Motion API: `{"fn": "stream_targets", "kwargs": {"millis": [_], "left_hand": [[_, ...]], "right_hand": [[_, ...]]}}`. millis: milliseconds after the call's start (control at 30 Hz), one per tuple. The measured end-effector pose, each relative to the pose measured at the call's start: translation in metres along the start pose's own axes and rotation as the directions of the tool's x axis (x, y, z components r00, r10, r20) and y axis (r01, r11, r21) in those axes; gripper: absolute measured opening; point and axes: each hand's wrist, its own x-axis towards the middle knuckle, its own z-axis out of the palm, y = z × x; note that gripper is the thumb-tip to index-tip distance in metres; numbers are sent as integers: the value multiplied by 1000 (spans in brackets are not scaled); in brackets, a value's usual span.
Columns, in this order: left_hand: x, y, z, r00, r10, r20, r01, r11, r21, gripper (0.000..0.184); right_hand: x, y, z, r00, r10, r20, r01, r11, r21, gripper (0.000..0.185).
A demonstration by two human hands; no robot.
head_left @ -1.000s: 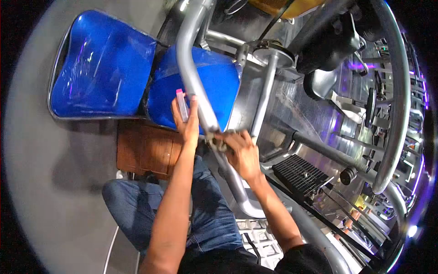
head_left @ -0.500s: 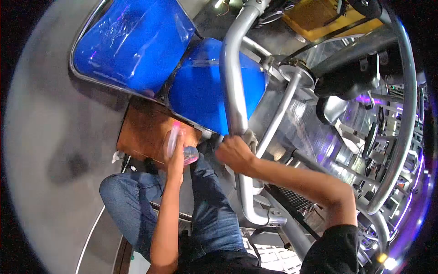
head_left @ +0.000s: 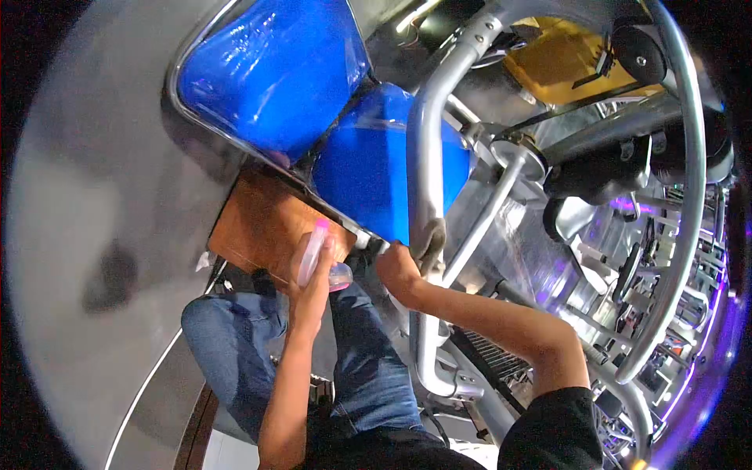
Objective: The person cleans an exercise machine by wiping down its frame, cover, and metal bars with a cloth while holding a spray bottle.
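My left hand (head_left: 310,283) is wrapped round a clear spray bottle (head_left: 314,252) with a pink tip, above my lap and in front of a brown wooden board (head_left: 258,223). Closed into a fist, my right hand (head_left: 398,272) is at the left side of a bent silver metal tube (head_left: 425,164), below the blue seat pad (head_left: 360,168). A grey-brown cloth (head_left: 431,241) lies against the tube just beside that fist. Whether the fist grips part of the cloth is hidden.
A blue backrest (head_left: 274,74) stands at the upper left. Another curved silver tube (head_left: 689,157) rises on the right, with black pads (head_left: 599,168) and other machines behind it. A yellow panel (head_left: 568,59) is at the top. My knees are below my hands.
The left hand has come down with the bottle from beside the blue seat to over the board. My right hand has moved to the tube's left side and closed. The view has shifted.
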Motion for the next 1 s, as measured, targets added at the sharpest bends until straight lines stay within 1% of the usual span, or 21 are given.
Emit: {"fn": "stream_targets", "kwargs": {"millis": [33, 100, 133, 167, 233, 267, 300, 367, 400, 433, 500, 533, 633, 700, 733, 767, 833, 867, 900, 967, 1000], "left_hand": [[-1, 2, -1, 1000, -8, 18, 8, 1000, 30, 26], [-5, 9, 1, 998, 66, 21, -66, 998, -3, 25], [-6, 12, 2, 995, 94, 42, -94, 996, 2, 24], [-8, 14, 3, 991, 119, 62, -119, 993, 7, 24], [-13, 21, 7, 993, 94, 66, -94, 996, 5, 23], [-15, 23, 8, 991, 102, 88, -103, 995, 7, 23], [-17, 24, 9, 988, 109, 111, -110, 994, 10, 24], [-19, 25, 10, 984, 113, 139, -118, 993, 28, 23], [-20, 25, 10, 985, 95, 146, -98, 995, 11, 24], [-22, 24, 10, 985, 78, 152, -78, 997, -6, 24], [-26, 22, 8, 986, 62, 156, -68, 997, 32, 25], [-28, 22, 7, 987, 44, 155, -54, 996, 66, 25], [-36, 26, 10, 984, 72, 161, -82, 995, 55, 26], [-36, 27, 7, 982, 79, 169, -94, 992, 82, 26], [-35, 23, 2, 973, 79, 216, -100, 991, 86, 26], [-35, 22, -1, 961, 76, 265, -105, 990, 97, 26], [-43, 36, 1, 975, 64, 213, -89, 990, 111, 21], [-43, 38, -2, 964, 82, 253, -123, 981, 150, 19], [-43, 42, -3, 950, 98, 296, -159, 969, 191, 18], [-49, 51, 2, 948, 98, 304, -173, 957, 231, 18], [-52, 57, 4, 949, 87, 303, -170, 951, 260, 18]], "right_hand": [[-1, 10, -2, 1000, 4, -10, -4, 1000, -9, 12], [-5, 32, -6, 996, -17, 84, -8, 958, 287, 12], [-9, 37, -5, 999, 33, -38, -23, 972, 235, 10], [-9, 43, -3, 998, 40, -42, -29, 971, 236, 10], [-1, 64, -7, 977, 111, -180, -60, 961, 269, 7], [11, 73, -15, 980, 181, 86, -199, 928, 314, 11], [12, 78, -10, 979, 188, 83, -205, 926, 318, 11], [11, 83, 3, 946, 318, -69, -269, 884, 383, 15], [-5, 80, -14, 894, 419, -159, -333, 858, 391, 21], [-14, 71, -10, 891, 425, -160, -337, 855, 394, 21], [-33, 52, 12, 799, 485, -355, -319, 842, 434, 28], [-39, 37, 33, 774, 515, -368, -231, 772, 593, 34], [-79, 18, 34, 783, 492, -380, -235, 800, 552, 30], [-88, 6, 48, 826, 400, -396, -165, 845, 509, 27], [-87, 6, 55, 768, 396, -504, -102, 852, 514, 25], [-86, 8, 63, 758, 407, -510, -106, 848, 519, 25], [-81, 29, 60, 814, 426, -394, -116, 784, 609, 42], [-74, 42, 56, 752, 485, -445, -99, 752, 652, 39], [-66, 54, 45, 675, 600, -429, -140, 675, 724, 35], [-45, 72, 38, 485, 753, -445, -169, 580, 797, 30], [-40, 73, 35, 458, 768, -448, -167, 570, 805, 30]]}}
